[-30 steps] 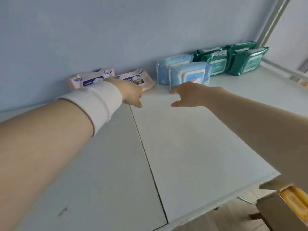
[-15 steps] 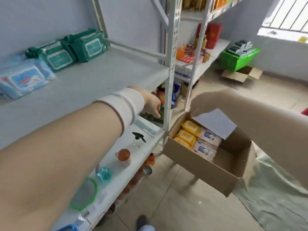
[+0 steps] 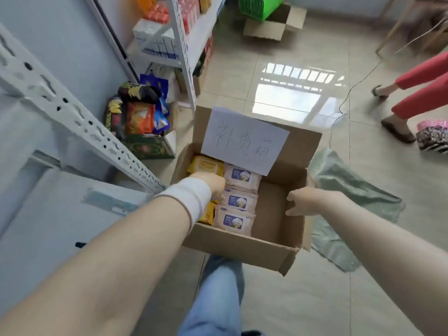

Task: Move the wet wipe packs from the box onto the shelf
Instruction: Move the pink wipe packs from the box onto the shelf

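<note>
An open cardboard box (image 3: pixel 242 248) sits just below me, with a handwritten paper sheet (image 3: pixel 244 139) on its far flap. Three pink wet wipe packs (image 3: pixel 238 201) lie in a row down its middle, and yellow packs (image 3: pixel 206 166) lie along its left side. The right part of the box is bare cardboard. My left hand (image 3: pixel 213 185), with a white wristband, reaches into the box. Its fingers bend down between the yellow and pink packs and touch the middle pink one. My right hand (image 3: pixel 305 201) hovers over the bare right part, fingers spread, holding nothing. The pale shelf board (image 3: pixel 48 214) lies at the left.
A perforated white shelf upright (image 3: pixel 72 112) slants across the left. Snack bags (image 3: pixel 138 112) are piled on the floor behind it. A green cloth (image 3: pixel 339 190) lies right of the box. A person in red trousers (image 3: pixel 421 93) walks at the far right. My jeans leg (image 3: pixel 215 287) is under the box.
Both hands have left the shelf with the pink, blue and green packs and come down to the box. My view has swung from the shelf to the box, and my left hand is now inside it.
</note>
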A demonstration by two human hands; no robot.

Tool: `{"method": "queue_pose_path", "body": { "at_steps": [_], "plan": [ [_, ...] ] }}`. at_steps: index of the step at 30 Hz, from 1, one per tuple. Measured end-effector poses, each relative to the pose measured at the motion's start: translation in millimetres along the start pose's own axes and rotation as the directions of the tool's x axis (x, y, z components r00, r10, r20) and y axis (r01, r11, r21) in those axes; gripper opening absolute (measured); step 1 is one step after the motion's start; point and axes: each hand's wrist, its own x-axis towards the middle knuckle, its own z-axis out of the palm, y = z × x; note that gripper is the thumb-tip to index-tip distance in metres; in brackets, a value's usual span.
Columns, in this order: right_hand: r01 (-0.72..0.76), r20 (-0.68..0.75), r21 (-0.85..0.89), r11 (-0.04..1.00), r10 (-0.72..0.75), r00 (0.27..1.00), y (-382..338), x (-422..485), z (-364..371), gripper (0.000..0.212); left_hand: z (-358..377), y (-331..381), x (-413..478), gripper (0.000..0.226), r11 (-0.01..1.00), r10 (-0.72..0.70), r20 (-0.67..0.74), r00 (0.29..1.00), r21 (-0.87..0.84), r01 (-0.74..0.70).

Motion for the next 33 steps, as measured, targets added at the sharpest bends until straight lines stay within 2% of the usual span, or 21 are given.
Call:
{"method": "queue_pose_path", "body": {
  "at_steps": [3,6,8,10,12,14,18,21,23,24,25,27,28,30,33],
  "plan": [
    [-0.009,0.102,0.151,0.988,-0.006,0.995,9,60,29,0.054,3,-7,75,0.047,0.998,0.004,0.084,0.996,-0.058,0.001],
    [-0.033,0.210,0.291,0.956,-0.030,0.977,2,109,63,0.057,25,-11,139,0.056,0.983,-0.049,0.164,0.985,-0.169,0.077],
    [-0.070,0.239,0.438,0.896,-0.041,0.970,-10,152,92,0.066,43,-9,190,0.060,0.957,-0.097,0.170,0.981,-0.254,0.139],
    [-0.132,0.267,0.588,0.798,-0.037,0.963,-23,199,120,0.076,62,-7,246,0.054,0.888,-0.143,0.119,0.983,-0.423,0.180],
    [-0.202,0.302,0.691,0.693,-0.023,0.953,-39,240,148,0.080,81,-2,293,0.048,0.717,-0.235,0.036,0.971,-0.668,0.198],
    [-0.246,0.318,0.765,0.595,-0.017,0.948,-52,272,173,0.079,99,7,327,0.054,0.531,-0.373,-0.010,0.928,-0.822,0.205],
    [-0.300,0.325,0.886,0.353,-0.010,0.946,-73,310,205,0.077,127,30,361,0.069,0.366,-0.626,-0.058,0.778,-0.902,0.227],
    [-0.333,0.332,0.927,0.174,0.039,0.943,-75,321,213,0.086,130,36,372,0.077,0.106,-0.696,0.025,0.718,-0.985,0.138],
    [-0.333,0.331,0.937,0.102,0.042,0.943,-74,323,215,0.088,130,37,375,0.079,-0.041,-0.690,0.086,0.719,-0.996,0.079],
    [-0.325,0.323,0.942,0.080,0.038,0.946,-72,324,214,0.086,129,37,375,0.077,-0.061,-0.677,0.091,0.730,-0.996,0.067],
    [-0.314,0.313,0.947,0.062,0.031,0.949,-70,326,212,0.081,128,37,374,0.073,-0.035,-0.667,0.076,0.741,-0.997,0.070],
    [-0.276,0.277,0.959,0.059,-0.007,0.961,-69,328,209,0.069,127,34,374,0.065,0.074,-0.671,0.037,0.741,-0.991,0.116],
    [-0.250,0.253,0.965,0.078,-0.041,0.967,-68,328,207,0.062,127,30,375,0.062,0.124,-0.693,0.032,0.720,-0.979,0.163],
    [-0.211,0.220,0.973,0.095,-0.090,0.971,-67,328,205,0.052,124,25,379,0.059,0.162,-0.738,0.055,0.672,-0.953,0.255],
    [-0.201,0.200,0.979,-0.016,-0.052,0.978,-65,328,205,0.042,121,29,382,0.073,0.195,-0.737,0.033,0.675,-0.946,0.260]
  ]
}}
